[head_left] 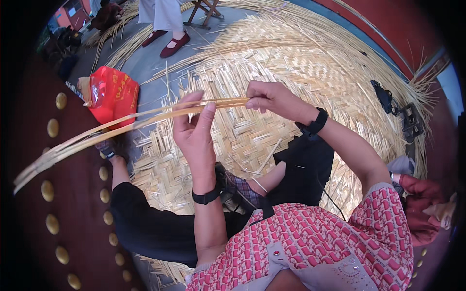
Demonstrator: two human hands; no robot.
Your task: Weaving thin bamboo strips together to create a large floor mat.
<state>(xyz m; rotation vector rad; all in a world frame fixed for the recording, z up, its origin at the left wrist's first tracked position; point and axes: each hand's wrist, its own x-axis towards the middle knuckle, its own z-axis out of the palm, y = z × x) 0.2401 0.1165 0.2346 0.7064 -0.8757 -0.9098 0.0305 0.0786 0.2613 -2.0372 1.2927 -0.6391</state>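
Observation:
A small bundle of long, split yellow reed strips (230, 103) stretches across in front of me above a woven reed mat (170, 162). My left hand (194, 133) is closed around the strips, thumb on the near side. At their right end, my right hand (274, 99) pinches the strips between thumb and bent fingers. Left of my left hand, the free ends fan slightly apart and reach far out to the left. Black bands circle both wrists.
Loose reeds (310, 36) fringe the mat's far side. A red bag (114, 94) stands at the left, near a studded dark red door (36, 160). Beyond the mat are a person's feet in dark red shoes (174, 44) and a folding stool (206, 12). Black items (386, 97) lie at the right.

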